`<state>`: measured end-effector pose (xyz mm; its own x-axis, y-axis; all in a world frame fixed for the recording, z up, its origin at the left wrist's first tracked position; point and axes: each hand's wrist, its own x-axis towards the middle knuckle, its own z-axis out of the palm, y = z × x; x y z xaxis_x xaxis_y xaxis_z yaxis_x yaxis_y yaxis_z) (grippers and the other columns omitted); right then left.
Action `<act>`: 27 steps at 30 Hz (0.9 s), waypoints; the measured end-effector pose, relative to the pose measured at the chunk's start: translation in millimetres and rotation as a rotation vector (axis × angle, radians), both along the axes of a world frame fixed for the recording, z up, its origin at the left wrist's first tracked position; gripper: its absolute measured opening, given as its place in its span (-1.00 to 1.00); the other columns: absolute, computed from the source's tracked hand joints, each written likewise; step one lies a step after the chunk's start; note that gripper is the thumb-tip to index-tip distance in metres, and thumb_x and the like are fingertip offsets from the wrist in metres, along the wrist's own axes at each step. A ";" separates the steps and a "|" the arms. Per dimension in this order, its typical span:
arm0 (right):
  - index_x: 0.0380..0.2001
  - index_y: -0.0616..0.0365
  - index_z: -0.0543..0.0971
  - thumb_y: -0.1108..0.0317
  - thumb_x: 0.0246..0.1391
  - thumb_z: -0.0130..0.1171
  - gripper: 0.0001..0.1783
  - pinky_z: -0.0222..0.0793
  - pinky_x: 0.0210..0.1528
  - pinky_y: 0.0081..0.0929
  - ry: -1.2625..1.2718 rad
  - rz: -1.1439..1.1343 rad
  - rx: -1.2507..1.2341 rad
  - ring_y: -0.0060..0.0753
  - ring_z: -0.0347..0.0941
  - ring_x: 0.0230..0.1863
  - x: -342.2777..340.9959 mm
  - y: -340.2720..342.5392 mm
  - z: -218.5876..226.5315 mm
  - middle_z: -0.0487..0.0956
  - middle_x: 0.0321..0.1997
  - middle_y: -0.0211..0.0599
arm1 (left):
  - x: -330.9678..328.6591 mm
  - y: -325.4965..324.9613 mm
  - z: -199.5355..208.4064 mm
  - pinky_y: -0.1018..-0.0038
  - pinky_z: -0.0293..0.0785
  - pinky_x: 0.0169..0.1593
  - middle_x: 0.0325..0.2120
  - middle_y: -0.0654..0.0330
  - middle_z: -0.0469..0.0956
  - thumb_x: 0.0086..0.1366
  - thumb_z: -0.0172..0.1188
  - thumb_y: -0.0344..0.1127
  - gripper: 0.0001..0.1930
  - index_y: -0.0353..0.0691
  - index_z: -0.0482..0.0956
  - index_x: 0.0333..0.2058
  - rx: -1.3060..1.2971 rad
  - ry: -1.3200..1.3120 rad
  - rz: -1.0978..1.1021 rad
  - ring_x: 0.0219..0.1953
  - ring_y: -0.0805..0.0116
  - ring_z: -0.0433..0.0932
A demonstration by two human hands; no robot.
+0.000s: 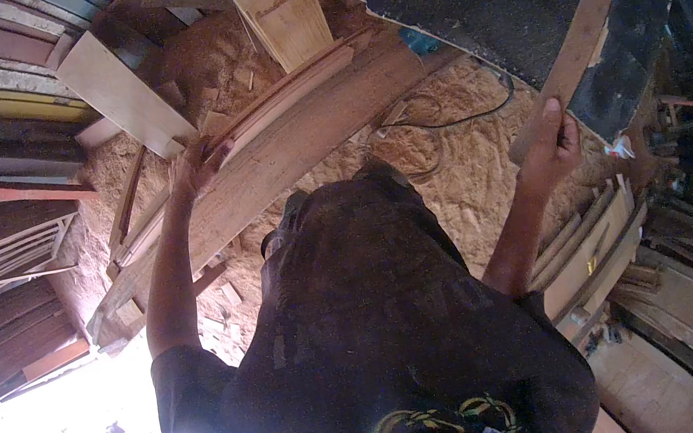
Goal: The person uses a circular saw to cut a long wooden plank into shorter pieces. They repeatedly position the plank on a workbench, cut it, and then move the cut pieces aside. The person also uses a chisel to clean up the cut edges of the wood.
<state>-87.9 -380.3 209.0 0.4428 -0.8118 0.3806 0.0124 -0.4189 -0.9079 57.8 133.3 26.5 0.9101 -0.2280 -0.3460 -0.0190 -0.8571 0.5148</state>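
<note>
My right hand [552, 145] is closed around the lower end of a long brown wooden strip [582, 36], thumb on top. The strip slants up and away across a dark, pointed panel [485, 2] with worn pale edges. At the left, my left hand [195, 171] reaches to the wood strips [288, 92] lying along a wide brown plank [304, 136]. Its fingers look apart, touching or just over the strips, near the end of a pale board [123, 94]. Exactly what those fingertips touch is hard to make out.
Sawdust [481, 137] covers the ground, with a dark cable [450, 121] lying on it. Pale boards [283, 14] lean at the far side. More planks are stacked at the left [8, 137] and lower right [594, 252]. Bright daylight enters at the lower left.
</note>
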 end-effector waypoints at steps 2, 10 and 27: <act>-0.30 0.25 0.67 0.09 0.30 0.32 -0.63 0.38 -0.29 -0.51 -0.005 -0.030 -0.016 -0.61 0.43 -0.37 -1.7 -8.4 0.8 0.60 -0.38 -0.44 | 1.3 -1.2 -2.7 0.00 0.48 0.18 -0.01 -0.13 0.67 0.27 0.18 0.46 -0.24 -0.07 0.62 0.15 0.004 0.001 0.008 0.11 -0.16 0.61; -0.16 0.25 0.64 0.10 0.38 0.23 -0.64 0.42 -0.22 -0.47 -0.068 -0.108 0.021 -0.52 0.45 -0.29 -4.2 -19.4 26.0 0.61 -0.29 -0.39 | -6.8 -3.7 -15.4 0.04 0.58 0.07 -0.07 -0.09 0.69 0.05 0.40 0.45 -0.16 -0.13 0.62 0.09 0.155 -0.210 -0.043 0.04 -0.13 0.65; -0.06 0.32 0.65 0.09 0.37 0.24 -0.57 0.48 -0.15 -0.45 0.023 -0.045 0.189 -0.45 0.53 -0.22 8.3 -70.3 -9.4 0.64 -0.22 -0.34 | -25.0 65.2 78.6 0.37 0.59 -0.16 -0.20 0.19 0.67 0.35 0.38 -0.18 -0.58 -0.26 0.60 0.09 -0.518 -0.227 0.657 -0.23 0.43 0.62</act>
<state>-79.6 -450.5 199.6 0.4109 -0.8872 0.2096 -0.0241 -0.2404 -0.9704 32.7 198.5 105.1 0.9472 0.2897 -0.1375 0.2478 -0.3892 0.8872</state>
